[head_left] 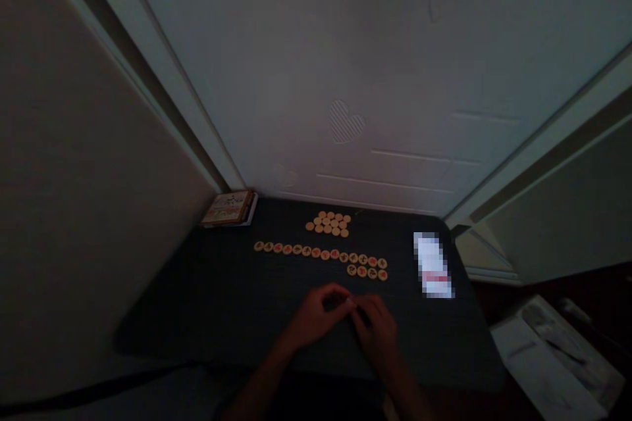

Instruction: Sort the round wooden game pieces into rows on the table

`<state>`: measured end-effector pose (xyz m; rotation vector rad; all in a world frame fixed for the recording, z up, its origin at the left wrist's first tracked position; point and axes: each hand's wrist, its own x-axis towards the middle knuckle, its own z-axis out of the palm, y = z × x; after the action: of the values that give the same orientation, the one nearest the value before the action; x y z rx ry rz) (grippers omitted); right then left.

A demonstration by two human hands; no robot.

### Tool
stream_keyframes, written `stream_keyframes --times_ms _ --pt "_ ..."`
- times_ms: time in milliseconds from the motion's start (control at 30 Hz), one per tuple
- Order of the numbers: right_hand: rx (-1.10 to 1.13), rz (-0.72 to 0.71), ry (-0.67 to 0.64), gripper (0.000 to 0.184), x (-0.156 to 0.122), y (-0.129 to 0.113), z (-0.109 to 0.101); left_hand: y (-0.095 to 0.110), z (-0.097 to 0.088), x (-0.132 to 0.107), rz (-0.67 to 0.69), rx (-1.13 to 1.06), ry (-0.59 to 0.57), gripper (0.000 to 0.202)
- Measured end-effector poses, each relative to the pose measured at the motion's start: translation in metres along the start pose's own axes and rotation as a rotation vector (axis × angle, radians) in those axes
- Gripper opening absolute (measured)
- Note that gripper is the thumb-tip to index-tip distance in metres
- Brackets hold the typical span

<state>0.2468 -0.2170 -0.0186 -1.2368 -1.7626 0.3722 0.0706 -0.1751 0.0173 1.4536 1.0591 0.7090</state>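
Closest in, the left hand (pixel 316 322) and the right hand (pixel 378 332) meet low over the front of the dark table (pixel 207 302). Both are curled, and their fingertips touch in the middle. There is a small pale spot where they meet, but the room is dim, so I cannot tell if they pinch a disc or hold nothing at all. Just past the hands lies the short row (pixel 367 272) of a few round discs, face up with marks on top. Just behind it runs the long row (pixel 316 252), which goes from the left across to a spot above the short row. A bit further back sits the pile (pixel 330 223) of plain discs, packed flat side by side. I think this is small finger work with the discs, so it is best done slowly. A disc should be pinched by its edge with two fingertips, so the mark on top can be seen. The wrists should be held off the rows, since one bump could push the discs out of line. At the far left corner rests a box (pixel 230 208). At the right lies a white thing (pixel 433 265), too blurred to name. Behind the table stands a pale wall (pixel 276 79) with a heart (pixel 345 122) on it.
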Motion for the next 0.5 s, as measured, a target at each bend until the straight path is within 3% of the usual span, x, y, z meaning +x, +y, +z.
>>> stream_keyframes --times_ms 233,500 --pt "0.026 0.017 -0.038 0.023 0.0007 0.0020 0.0027 -0.0006 0.0020 0.0030 -0.021 0.030 0.038 0.028" --pt "0.009 0.020 0.036 0.025 0.0032 0.0010 0.0044 0.0027 -0.0001 0.0069 -0.005 0.046 0.030 0.030"
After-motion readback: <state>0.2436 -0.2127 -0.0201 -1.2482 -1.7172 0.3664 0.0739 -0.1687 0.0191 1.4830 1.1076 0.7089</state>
